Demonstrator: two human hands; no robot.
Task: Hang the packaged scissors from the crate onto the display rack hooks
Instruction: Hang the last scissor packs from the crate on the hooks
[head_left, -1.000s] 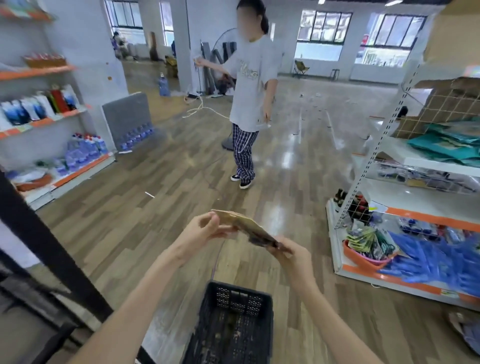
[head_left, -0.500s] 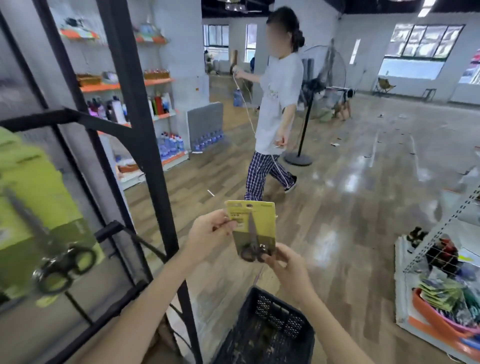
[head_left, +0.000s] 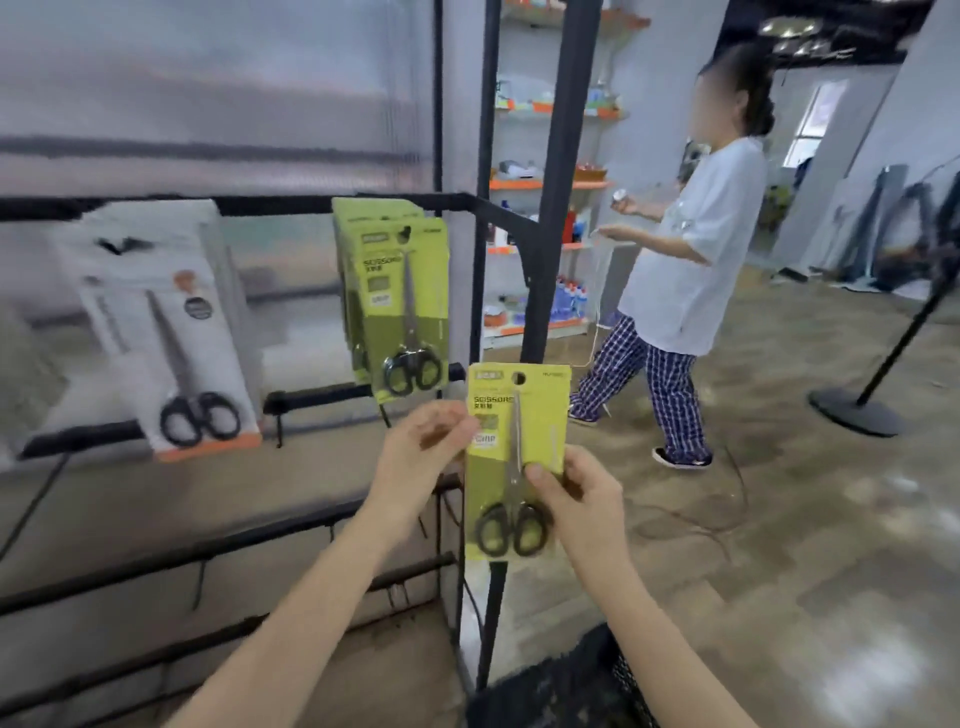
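I hold the green scissors pack (head_left: 514, 462) upright, left hand (head_left: 421, 457) pinching its left edge, right hand (head_left: 582, 504) closed on its lower right, so its hang hole faces the seemingly matching stack (head_left: 397, 301) on the rack hook.

Passer-by (head_left: 685, 249) (plaid trousers), stocked shelves (head_left: 545, 184)

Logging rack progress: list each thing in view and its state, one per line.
Held pack: upright, off the rack, pinched by both hands.
Left hand: grips its left edge.
Right hand: grips its lower right.
Green packs: hung on a hook.
White pack: hung, tilted.
Crate: contents hidden.
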